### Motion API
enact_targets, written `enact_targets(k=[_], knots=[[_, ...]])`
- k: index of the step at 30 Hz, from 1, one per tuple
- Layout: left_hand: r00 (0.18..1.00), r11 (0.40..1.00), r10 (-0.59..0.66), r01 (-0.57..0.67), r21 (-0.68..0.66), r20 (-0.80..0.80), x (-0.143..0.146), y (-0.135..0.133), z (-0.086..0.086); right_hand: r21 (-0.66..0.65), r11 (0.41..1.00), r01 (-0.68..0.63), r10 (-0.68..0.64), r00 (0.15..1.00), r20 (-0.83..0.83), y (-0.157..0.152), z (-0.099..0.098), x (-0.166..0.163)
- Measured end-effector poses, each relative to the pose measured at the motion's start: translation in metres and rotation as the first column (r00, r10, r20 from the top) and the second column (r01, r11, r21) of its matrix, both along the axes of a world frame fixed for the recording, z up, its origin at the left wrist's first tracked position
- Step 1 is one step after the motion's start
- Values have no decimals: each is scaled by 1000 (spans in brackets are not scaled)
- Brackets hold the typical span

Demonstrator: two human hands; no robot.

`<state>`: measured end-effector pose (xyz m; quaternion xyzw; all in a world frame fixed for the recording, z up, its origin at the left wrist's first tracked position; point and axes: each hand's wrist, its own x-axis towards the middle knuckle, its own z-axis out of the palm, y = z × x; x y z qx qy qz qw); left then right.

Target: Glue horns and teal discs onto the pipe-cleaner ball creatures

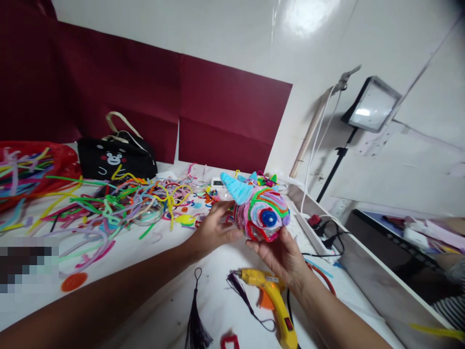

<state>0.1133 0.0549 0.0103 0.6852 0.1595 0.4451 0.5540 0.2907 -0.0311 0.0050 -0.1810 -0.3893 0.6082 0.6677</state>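
Between my two hands is a round, colourful pipe-cleaner creature (259, 213) with a blue horn and a big dark-blue eye, raised above the white table. My left hand (218, 225) grips its left side, thumb underneath and the other fingers partly behind it. From below right, my right hand (281, 257) supports it with thumb and fingers. Under my right hand lies a yellow glue gun (271, 286) with an orange trigger. A dark purple tassel (243, 293) rests by its nozzle, and a second black tassel (196, 320) lies to the left.
Loose pipe cleaners (119, 203) spread across the table's left side, beside a red bag (69, 162) of more. A black bag (116, 155) stands at the back. At right are a power strip (317, 235), a raised table edge (363, 271) and a lamp (376, 104).
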Motion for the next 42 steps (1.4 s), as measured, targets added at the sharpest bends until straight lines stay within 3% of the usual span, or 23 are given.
enact_targets(k=[7, 13, 21, 30, 42], knots=[[999, 988, 54, -53, 143, -2, 10, -10, 0, 14, 1000, -9, 9, 1000, 10, 0, 2, -4], [988, 978, 150, -153, 139, 28, 7, -18, 4, 10, 1000, 23, -24, 999, 40, 0, 0, -3], [898, 906, 406, -419, 52, 172, -5, -21, 16, -13, 1000, -19, 19, 1000, -25, 1, -3, -3], [988, 987, 154, -155, -45, -14, -3, -30, -1, 0, 999, 43, -43, 993, 112, 0, -10, -11], [993, 972, 97, -79, -223, 70, 4, -30, -12, -40, 999, 33, -27, 989, 147, -3, -8, -20]])
